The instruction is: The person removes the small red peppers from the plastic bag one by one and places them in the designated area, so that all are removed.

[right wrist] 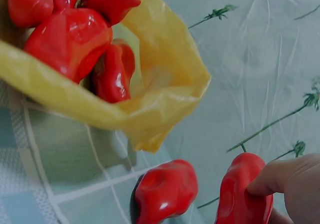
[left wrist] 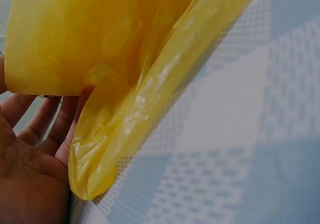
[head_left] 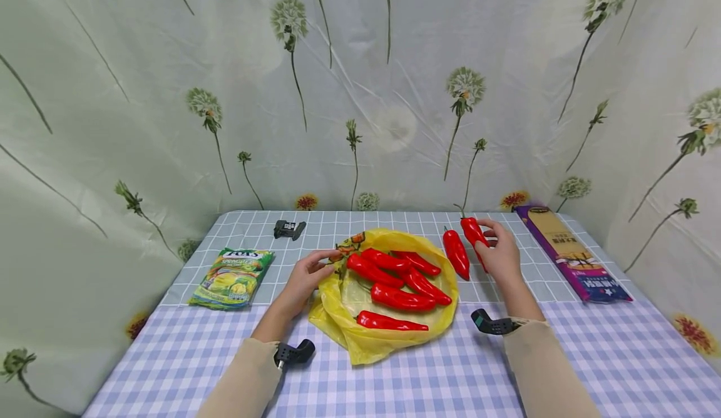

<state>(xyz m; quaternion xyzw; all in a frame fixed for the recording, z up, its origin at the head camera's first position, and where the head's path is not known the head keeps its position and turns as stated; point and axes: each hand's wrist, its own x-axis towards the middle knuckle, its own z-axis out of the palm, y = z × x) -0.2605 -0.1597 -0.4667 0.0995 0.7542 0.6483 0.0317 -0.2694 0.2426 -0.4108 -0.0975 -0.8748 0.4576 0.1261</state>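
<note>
A yellow plastic bag (head_left: 343, 318) lies open on the checked tablecloth with several red peppers (head_left: 394, 296) in it. My left hand (head_left: 308, 274) pinches the bag's left edge near the printed rim; in the left wrist view the yellow bag (left wrist: 120, 74) fills the frame beside my palm (left wrist: 25, 164). My right hand (head_left: 498, 252) grips a red pepper (head_left: 473, 230) just right of the bag, seen close as the held pepper (right wrist: 245, 194). Another loose red pepper (head_left: 456, 253) lies on the cloth between hand and bag, also the loose pepper (right wrist: 165, 191).
A green snack packet (head_left: 232, 277) lies at the left of the table. A small black clip (head_left: 289, 228) sits at the back. A long purple box (head_left: 571, 252) lies along the right side. A dandelion-print curtain (head_left: 360, 80) hangs behind.
</note>
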